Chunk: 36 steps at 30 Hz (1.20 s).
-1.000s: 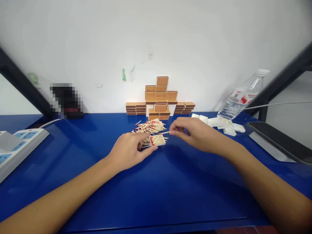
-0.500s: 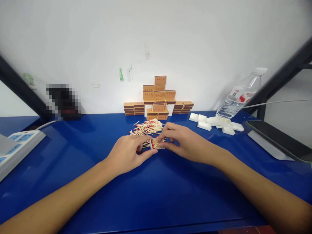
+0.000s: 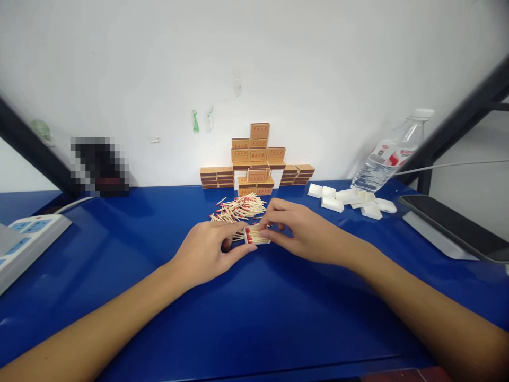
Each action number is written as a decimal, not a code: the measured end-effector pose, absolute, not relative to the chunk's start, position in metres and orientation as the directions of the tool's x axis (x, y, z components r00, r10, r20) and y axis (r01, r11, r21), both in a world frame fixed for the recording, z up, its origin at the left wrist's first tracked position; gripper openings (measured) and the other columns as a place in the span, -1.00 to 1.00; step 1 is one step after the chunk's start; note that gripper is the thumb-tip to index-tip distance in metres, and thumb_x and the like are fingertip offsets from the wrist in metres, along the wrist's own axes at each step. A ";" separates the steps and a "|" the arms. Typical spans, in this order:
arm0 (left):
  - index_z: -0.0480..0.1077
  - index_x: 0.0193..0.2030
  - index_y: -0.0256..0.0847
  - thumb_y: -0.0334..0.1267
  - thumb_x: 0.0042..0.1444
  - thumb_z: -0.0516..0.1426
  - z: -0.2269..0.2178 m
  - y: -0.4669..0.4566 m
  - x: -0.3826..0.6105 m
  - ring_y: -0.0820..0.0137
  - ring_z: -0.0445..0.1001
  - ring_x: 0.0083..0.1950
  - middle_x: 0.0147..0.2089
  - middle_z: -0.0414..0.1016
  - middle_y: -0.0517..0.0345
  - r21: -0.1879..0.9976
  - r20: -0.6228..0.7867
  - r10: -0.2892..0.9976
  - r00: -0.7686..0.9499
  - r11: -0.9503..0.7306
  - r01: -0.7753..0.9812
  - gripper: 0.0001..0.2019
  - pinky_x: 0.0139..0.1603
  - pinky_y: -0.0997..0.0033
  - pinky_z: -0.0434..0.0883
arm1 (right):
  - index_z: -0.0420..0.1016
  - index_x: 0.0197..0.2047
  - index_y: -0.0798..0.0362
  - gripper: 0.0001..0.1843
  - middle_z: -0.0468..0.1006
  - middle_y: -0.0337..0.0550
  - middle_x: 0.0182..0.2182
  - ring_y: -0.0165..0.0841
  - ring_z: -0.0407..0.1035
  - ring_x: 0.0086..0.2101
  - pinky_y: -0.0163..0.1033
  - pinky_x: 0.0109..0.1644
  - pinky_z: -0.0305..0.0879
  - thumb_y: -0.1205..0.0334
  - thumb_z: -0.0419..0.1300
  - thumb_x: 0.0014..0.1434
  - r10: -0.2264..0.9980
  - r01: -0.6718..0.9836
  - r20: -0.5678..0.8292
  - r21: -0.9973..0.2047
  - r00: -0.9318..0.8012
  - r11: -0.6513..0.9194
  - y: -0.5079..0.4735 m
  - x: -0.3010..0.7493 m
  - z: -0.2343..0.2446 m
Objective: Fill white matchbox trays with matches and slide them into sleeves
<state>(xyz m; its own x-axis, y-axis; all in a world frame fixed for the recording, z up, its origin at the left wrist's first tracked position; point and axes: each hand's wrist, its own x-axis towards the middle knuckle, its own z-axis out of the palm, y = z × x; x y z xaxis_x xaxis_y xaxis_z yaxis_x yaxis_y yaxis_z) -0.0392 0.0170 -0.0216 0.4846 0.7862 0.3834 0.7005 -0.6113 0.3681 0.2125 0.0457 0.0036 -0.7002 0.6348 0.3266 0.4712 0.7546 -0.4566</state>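
A small white matchbox tray (image 3: 264, 243) lies on the blue table, with red-headed matches (image 3: 254, 235) lined up inside it. My left hand (image 3: 210, 248) grips the tray's left end between thumb and fingers. Over the tray's right part, my right hand (image 3: 296, 228) has its thumb and fingertips pinched at the matches; whether a match is between them is too small to make out. Just behind the tray is a loose pile of matches (image 3: 242, 207), their heads pointing various ways.
Orange matchboxes (image 3: 258, 155) are stacked against the wall. White empty trays (image 3: 333, 204), a tilted water bottle (image 3: 384, 159) and a phone (image 3: 457, 223) are on the right. A power strip (image 3: 35, 244) lies at the left.
My right thumb and fingertips have lifted slightly and shifted, so more matches in the tray show. My left hand keeps its hold. The view has shifted a little.
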 end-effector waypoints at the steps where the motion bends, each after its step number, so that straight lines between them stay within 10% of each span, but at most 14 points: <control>1: 0.57 0.11 -0.05 0.08 0.32 0.22 -0.022 0.017 -0.039 0.50 0.34 -0.48 -0.48 0.43 0.33 0.373 0.381 0.790 0.481 -0.607 0.702 -0.64 -0.37 0.44 0.23 | 0.60 -0.07 0.01 -0.86 0.46 -0.14 -0.18 -0.36 0.38 -0.24 -0.24 -0.17 0.28 0.28 0.19 0.42 0.630 0.462 0.320 -0.466 -0.707 0.755 0.046 0.212 0.004; 13: 0.57 0.10 -0.05 0.09 0.30 0.22 -0.014 0.009 -0.035 0.47 0.36 -0.49 -0.50 0.41 0.33 0.385 0.179 0.772 0.610 -0.625 0.679 -0.63 -0.42 0.42 0.20 | 0.52 -0.12 0.04 -0.87 0.48 -0.12 -0.21 -0.29 0.38 -0.24 -0.19 -0.16 0.29 0.16 0.27 0.34 0.753 0.660 0.240 -0.369 -0.613 0.655 0.064 0.222 -0.006; 36: 0.55 0.11 -0.05 0.03 0.28 0.22 -0.017 0.012 -0.036 0.43 0.37 -0.53 -0.54 0.39 0.34 0.314 0.231 0.814 0.533 -0.581 0.751 -0.65 -0.43 0.40 0.21 | 0.38 -0.23 0.04 -0.78 0.46 -0.06 -0.21 -0.24 0.35 -0.21 -0.14 -0.11 0.30 0.17 0.07 0.47 0.733 0.653 0.133 -0.369 -0.667 0.661 0.069 0.223 -0.017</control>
<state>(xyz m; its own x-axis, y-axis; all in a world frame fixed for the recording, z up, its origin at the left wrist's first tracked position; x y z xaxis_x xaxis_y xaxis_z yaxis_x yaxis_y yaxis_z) -0.0361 0.0122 -0.0170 0.5331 0.8138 0.2312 0.7507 -0.5811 0.3143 0.2226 0.0689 -0.0171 -0.6670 0.7331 0.1330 0.6529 0.6612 -0.3695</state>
